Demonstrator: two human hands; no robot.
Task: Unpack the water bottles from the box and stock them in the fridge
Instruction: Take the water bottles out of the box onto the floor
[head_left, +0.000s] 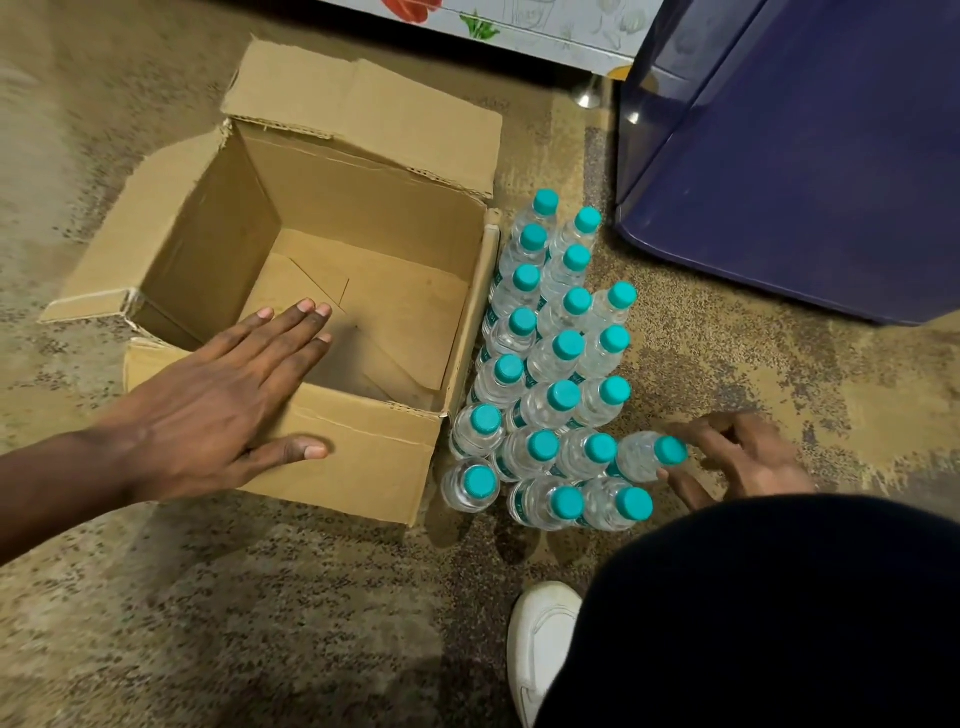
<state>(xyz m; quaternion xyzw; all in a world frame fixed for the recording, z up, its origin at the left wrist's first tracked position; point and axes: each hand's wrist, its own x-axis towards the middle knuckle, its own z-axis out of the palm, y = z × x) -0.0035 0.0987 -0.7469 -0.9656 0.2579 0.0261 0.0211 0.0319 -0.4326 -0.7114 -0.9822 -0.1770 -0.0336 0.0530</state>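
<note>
An open cardboard box sits on the floor with nothing inside it. Several clear water bottles with teal caps stand in rows just right of the box. My left hand lies flat with straight fingers over the box's near wall and open top. My right hand has curled fingers round the nearest right-hand bottle, which leans to the right. The dark blue fridge stands at the upper right, its door shut.
The floor is speckled brown stone. A floral-patterned cabinet with a metal foot stands at the top. My white shoe and dark-clothed knee fill the lower right. The box flaps spread out left and back.
</note>
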